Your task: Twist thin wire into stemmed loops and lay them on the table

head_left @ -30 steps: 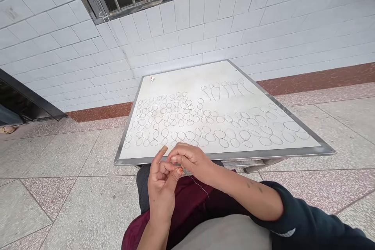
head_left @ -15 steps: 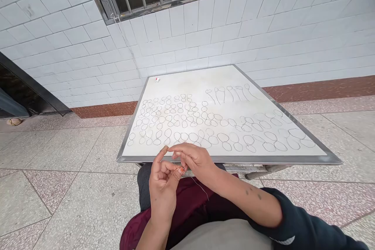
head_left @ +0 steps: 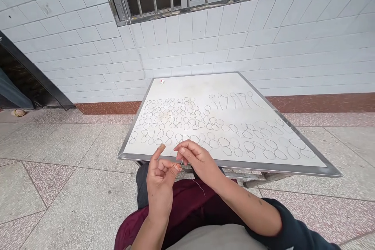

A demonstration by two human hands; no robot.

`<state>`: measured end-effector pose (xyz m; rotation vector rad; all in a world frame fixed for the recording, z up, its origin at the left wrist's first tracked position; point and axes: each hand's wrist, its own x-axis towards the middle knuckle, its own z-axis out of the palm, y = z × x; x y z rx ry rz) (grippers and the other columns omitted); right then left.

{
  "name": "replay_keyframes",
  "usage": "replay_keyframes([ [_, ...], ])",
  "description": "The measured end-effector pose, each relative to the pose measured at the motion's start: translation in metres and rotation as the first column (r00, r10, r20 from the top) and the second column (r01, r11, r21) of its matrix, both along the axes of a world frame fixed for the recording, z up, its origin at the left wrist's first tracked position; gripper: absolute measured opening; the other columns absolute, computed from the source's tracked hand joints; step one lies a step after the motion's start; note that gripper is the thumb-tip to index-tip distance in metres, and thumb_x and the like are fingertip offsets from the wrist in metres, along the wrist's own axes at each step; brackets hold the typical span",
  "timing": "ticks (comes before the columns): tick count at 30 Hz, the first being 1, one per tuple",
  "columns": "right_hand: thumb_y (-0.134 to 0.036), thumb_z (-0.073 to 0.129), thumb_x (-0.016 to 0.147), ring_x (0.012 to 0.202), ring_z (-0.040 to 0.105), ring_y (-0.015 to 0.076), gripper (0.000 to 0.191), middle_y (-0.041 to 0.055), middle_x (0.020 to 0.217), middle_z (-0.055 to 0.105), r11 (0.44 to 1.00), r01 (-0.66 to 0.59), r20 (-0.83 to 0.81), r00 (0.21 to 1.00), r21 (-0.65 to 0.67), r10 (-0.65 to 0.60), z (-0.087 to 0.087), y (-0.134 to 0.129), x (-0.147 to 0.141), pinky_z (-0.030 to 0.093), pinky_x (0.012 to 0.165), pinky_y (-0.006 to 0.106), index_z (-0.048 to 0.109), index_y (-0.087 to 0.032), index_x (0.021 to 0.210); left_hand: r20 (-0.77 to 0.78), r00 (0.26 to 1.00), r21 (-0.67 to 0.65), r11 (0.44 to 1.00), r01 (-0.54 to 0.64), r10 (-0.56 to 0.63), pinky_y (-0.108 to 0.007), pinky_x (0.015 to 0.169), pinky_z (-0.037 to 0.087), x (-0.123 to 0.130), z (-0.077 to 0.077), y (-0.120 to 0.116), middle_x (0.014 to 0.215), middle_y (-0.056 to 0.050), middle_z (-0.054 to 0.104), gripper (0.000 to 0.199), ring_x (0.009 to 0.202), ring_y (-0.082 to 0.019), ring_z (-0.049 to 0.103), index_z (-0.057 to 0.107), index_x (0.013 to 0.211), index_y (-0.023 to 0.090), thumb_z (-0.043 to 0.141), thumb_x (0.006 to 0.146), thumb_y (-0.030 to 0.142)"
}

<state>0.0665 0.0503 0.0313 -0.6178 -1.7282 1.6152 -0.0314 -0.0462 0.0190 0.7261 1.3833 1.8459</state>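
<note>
The person wears a dark navy sleeve (head_left: pixel 293 218), grey top (head_left: pixel 211 238) and maroon garment (head_left: pixel 193 199).

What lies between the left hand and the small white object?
The table's metal edge, rows of thin loops, then bare white tabletop, in the head view.

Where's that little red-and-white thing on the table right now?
In the head view, the small red-and-white thing sits near the far left corner of the table, close to the tiled wall.

Thin wire (head_left: pixel 199 186) between both hands' fingertips (head_left: pixel 177 166)
</note>
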Motion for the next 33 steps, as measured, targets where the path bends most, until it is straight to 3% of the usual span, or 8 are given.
replay_keyframes([
  [5,-0.042,0.046,0.094,0.062,0.049,0.0111,0.025,-0.0007,0.076,0.06,1.0,0.0,-0.013,1.0,-0.01,-0.001,0.0,0.006,-0.009,0.045,0.062,0.026,0.058,-0.02,0.096,-0.074,0.997,0.032,0.999,-0.023,0.025,-0.023,0.079,0.047,-0.006,0.003,0.007,0.07,0.006,0.06,0.058,0.07,-0.01,0.059,0.051,0.132,0.026,0.073,0.078,0.024],
  [10,-0.037,0.054,0.092,0.069,0.058,0.013,0.017,-0.003,0.072,0.059,0.988,-0.112,0.106,0.989,0.109,0.101,-0.003,0.005,-0.013,0.045,0.064,0.025,0.053,-0.022,0.097,-0.027,0.996,0.145,0.986,-0.081,0.086,-0.024,0.075,0.05,-0.018,0.012,0.015,0.072,0.005,0.06,0.056,0.069,-0.01,0.06,0.053,0.13,0.026,0.073,0.078,0.023],
  [14,-0.031,0.051,0.094,0.07,0.061,0.0128,0.009,-0.0033,0.074,0.063,0.95,-0.103,0.201,0.979,0.294,0.044,-0.008,-0.004,-0.014,0.045,0.065,0.025,0.053,-0.022,0.093,-0.025,0.996,0.141,0.987,-0.08,0.084,-0.022,0.073,0.049,-0.023,0.011,0.012,0.071,0.005,0.062,0.052,0.067,-0.009,0.059,0.055,0.128,0.025,0.072,0.079,0.022],
  [17,-0.027,0.043,0.098,0.067,0.059,0.0132,0.013,-0.0014,0.074,0.063,0.832,-0.079,0.28,0.955,0.55,-0.095,-0.014,-0.01,-0.014,0.042,0.062,0.025,0.054,-0.021,0.093,-0.053,0.994,0.127,0.988,-0.092,0.099,-0.022,0.074,0.049,-0.024,0.01,0.009,0.071,0.005,0.062,0.051,0.068,-0.009,0.059,0.056,0.127,0.025,0.072,0.078,0.022],
  [20,-0.021,0.038,0.099,0.059,0.053,0.014,0.022,0.0008,0.068,0.059,0.588,-0.041,0.27,0.912,0.808,-0.308,-0.021,-0.013,-0.014,0.035,0.053,0.025,0.055,-0.019,0.086,-0.07,0.99,0.126,0.985,-0.116,0.125,-0.023,0.078,0.048,-0.025,0.009,0.008,0.069,0.006,0.061,0.05,0.071,-0.009,0.059,0.057,0.126,0.025,0.072,0.078,0.021],
  [23,-0.014,0.035,0.098,0.061,0.051,0.0146,0.027,0.0009,0.065,0.057,0.393,-0.03,0.183,0.915,0.919,-0.359,-0.024,-0.015,-0.013,0.032,0.052,0.025,0.056,-0.019,0.082,-0.078,0.992,0.103,0.99,-0.095,0.103,-0.024,0.077,0.048,-0.027,0.011,0.006,0.066,0.006,0.061,0.048,0.068,-0.01,0.058,0.058,0.123,0.024,0.072,0.078,0.022],
  [26,-0.012,0.034,0.098,0.062,0.049,0.0141,0.029,0.0003,0.065,0.056,0.358,-0.042,0.169,0.929,0.933,-0.33,-0.024,-0.015,-0.01,0.033,0.053,0.024,0.055,-0.019,0.081,-0.082,0.994,0.089,0.994,-0.069,0.077,-0.025,0.074,0.048,-0.029,0.013,0.003,0.065,0.005,0.061,0.049,0.064,-0.01,0.057,0.059,0.122,0.023,0.073,0.076,0.022],
  [33,-0.01,0.035,0.097,0.064,0.047,0.0146,0.025,0.0006,0.067,0.055,0.396,-0.086,0.194,0.951,0.914,-0.241,-0.026,-0.016,0.004,0.035,0.055,0.024,0.056,-0.018,0.085,-0.07,0.995,0.083,0.994,-0.065,0.07,-0.024,0.071,0.048,-0.03,0.015,-0.002,0.063,0.006,0.057,0.047,0.062,-0.01,0.056,0.062,0.121,0.022,0.073,0.075,0.021],
])
